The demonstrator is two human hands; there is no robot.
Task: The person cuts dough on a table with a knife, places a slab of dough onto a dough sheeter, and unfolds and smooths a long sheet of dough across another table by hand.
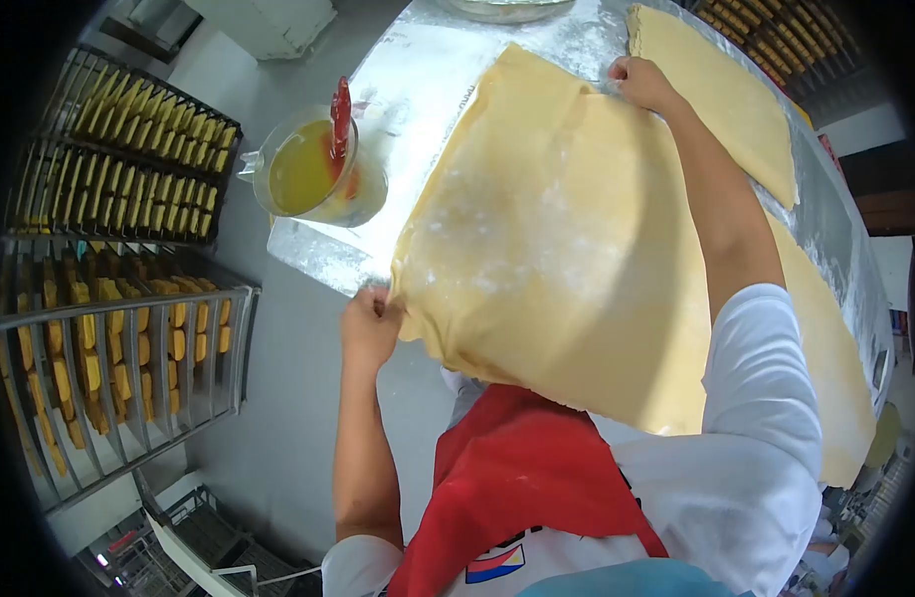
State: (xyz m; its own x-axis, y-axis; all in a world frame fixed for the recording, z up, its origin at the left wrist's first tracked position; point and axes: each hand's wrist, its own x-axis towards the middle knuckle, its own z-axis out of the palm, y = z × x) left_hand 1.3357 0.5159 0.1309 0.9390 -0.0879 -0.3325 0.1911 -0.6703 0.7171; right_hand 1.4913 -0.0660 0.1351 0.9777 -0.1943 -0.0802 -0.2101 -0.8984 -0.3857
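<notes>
A large floured dough sheet (pixel 557 229) lies over the table in front of me, its near edge hanging past the table's front. At its near left corner my left hand (pixel 371 323) is closed on the dough edge, which puckers beside my fingers. My right hand (pixel 641 85) reaches across to the far right edge, fingers pinched together on the sheet. Left of the dough stands a clear plastic jug (pixel 308 174) of yellow liquid, with a red-handled utensil (pixel 340 119) upright in it; the utensil's lower end is hidden.
More dough sheets lie to the right, one at the far side (pixel 716 99) and one nearer (pixel 825 348). The metal table (pixel 328 257) is dusted with flour. Racks (pixel 129 318) of baked pieces stand on the left. A bowl (pixel 507 10) sits at the far edge.
</notes>
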